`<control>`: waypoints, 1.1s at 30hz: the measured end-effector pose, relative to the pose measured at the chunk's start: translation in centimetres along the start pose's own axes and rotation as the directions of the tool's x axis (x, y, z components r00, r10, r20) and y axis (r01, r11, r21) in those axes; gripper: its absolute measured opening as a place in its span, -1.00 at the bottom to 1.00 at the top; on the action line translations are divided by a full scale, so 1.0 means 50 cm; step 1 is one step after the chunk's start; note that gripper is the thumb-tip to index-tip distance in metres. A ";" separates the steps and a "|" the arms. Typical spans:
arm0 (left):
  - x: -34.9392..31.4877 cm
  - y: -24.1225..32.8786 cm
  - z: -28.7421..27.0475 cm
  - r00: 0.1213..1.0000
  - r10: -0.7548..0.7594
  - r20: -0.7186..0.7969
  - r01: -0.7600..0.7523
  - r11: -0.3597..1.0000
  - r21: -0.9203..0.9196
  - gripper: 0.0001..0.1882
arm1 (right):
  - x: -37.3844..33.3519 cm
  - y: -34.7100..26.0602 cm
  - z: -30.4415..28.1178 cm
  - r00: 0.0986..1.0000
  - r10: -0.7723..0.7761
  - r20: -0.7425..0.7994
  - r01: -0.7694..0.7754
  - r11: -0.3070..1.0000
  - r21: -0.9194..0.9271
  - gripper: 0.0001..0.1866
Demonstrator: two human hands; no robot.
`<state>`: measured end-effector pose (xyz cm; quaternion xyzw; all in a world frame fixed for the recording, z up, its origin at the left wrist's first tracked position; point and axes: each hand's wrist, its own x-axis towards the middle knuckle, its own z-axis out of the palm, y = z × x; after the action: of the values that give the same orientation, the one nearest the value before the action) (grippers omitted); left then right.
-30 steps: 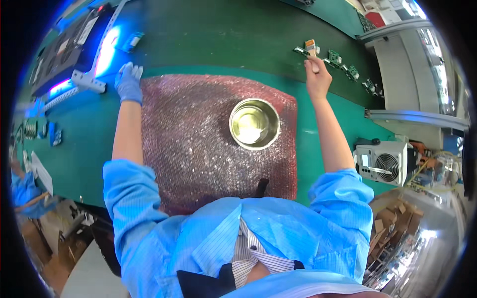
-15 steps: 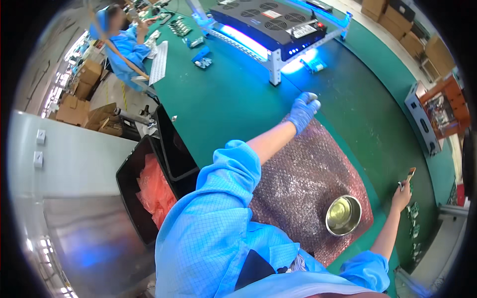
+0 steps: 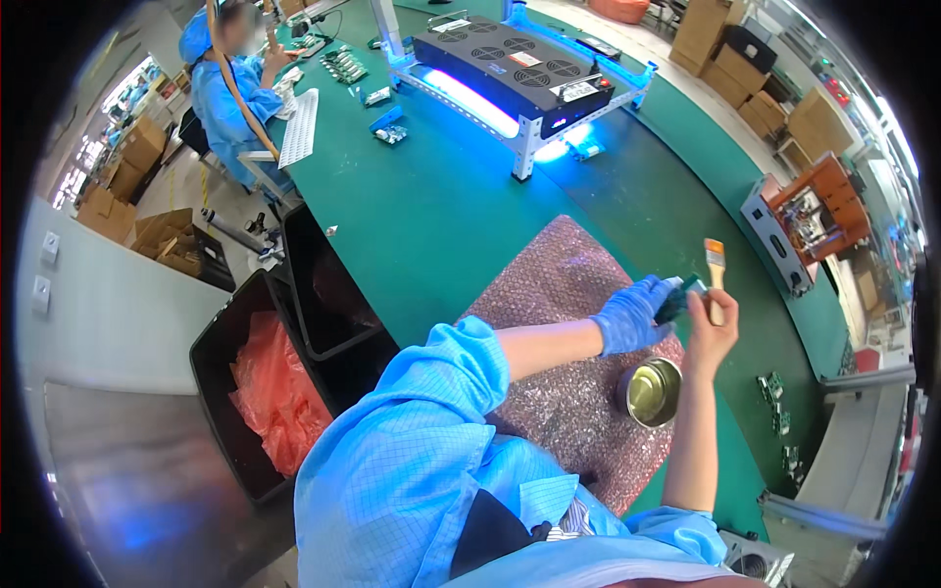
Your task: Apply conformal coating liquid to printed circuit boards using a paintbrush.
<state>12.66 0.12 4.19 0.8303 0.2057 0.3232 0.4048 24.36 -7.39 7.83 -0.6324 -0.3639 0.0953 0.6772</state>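
My left hand (image 3: 632, 316), in a blue glove, is closed on the edge of a small green circuit board (image 3: 674, 302) over the right side of a bubble-wrap sheet (image 3: 549, 284). My bare right hand (image 3: 714, 338) grips a flat paintbrush (image 3: 717, 257) by its wooden handle, bristles upward. Its fingertips meet the board's right end; whether they also grip the board I cannot tell. Just below both hands, a round metal cup (image 3: 624, 394) with clear yellowish liquid stands on the bubble wrap.
A black fan-topped lamp unit (image 3: 510, 64) glows blue on a metal frame at the back. More circuit boards (image 3: 774, 402) lie at right, near a grey box with an orange fixture (image 3: 779, 235). Black bins (image 3: 221, 392) stand left, one holding red plastic. A co-worker (image 3: 230, 98) sits far left.
My left hand has drawn back from the far end of the bubble wrap and now has a circuit board. My right hand has brought the brush inward from the far right, beside it.
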 end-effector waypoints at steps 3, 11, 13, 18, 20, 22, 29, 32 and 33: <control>-0.043 -0.007 -0.015 0.996 0.067 -0.059 -0.061 0.994 0.089 -0.30 | -0.059 -0.036 0.028 1.000 -0.001 -0.031 0.000 0.999 -0.039 -0.73; -0.109 -0.042 -0.060 0.990 -0.129 -0.055 0.077 0.828 -0.556 -0.49 | -0.139 -0.081 -0.005 0.988 -0.032 -0.149 0.042 0.997 0.065 -0.84; -0.124 -0.066 -0.080 0.965 -0.253 -0.074 0.153 0.766 -0.624 -0.54 | -0.170 -0.082 -0.060 0.985 0.012 -0.172 -0.029 0.995 -0.100 -0.84; -0.177 -0.119 -0.114 0.841 -0.534 0.085 0.314 0.354 -0.881 -0.64 | -0.243 -0.019 -0.194 0.962 0.037 -0.269 -0.055 0.997 -0.059 -0.85; -0.183 -0.123 -0.119 0.841 -0.518 0.158 0.352 0.303 -0.885 -0.62 | -0.274 0.004 -0.233 0.946 0.192 -0.262 -0.174 0.981 0.091 -0.81; -0.179 -0.119 -0.116 0.839 -0.502 0.209 0.385 0.278 -0.880 -0.62 | -0.296 0.018 -0.258 0.921 0.300 -0.249 -0.303 0.953 0.027 -0.79; -0.171 -0.103 -0.089 0.835 -0.476 0.276 0.454 0.314 -0.834 -0.61 | -0.321 0.065 -0.262 0.914 0.319 -0.251 -0.337 0.941 -0.031 -0.78; -0.171 -0.102 -0.086 0.809 -0.489 0.327 0.498 0.273 -0.823 -0.61 | -0.317 0.076 -0.252 0.918 0.318 -0.236 -0.340 0.938 -0.062 -0.78; -0.172 -0.101 -0.087 0.816 -0.467 0.341 0.498 0.269 -0.825 -0.61 | -0.315 0.077 -0.248 0.921 0.315 -0.228 -0.337 0.940 -0.063 -0.78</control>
<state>3.13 0.25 -1.04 0.3918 0.2399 0.2302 0.8578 21.94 -25.74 -0.81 -0.7240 -0.1827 0.1192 0.6544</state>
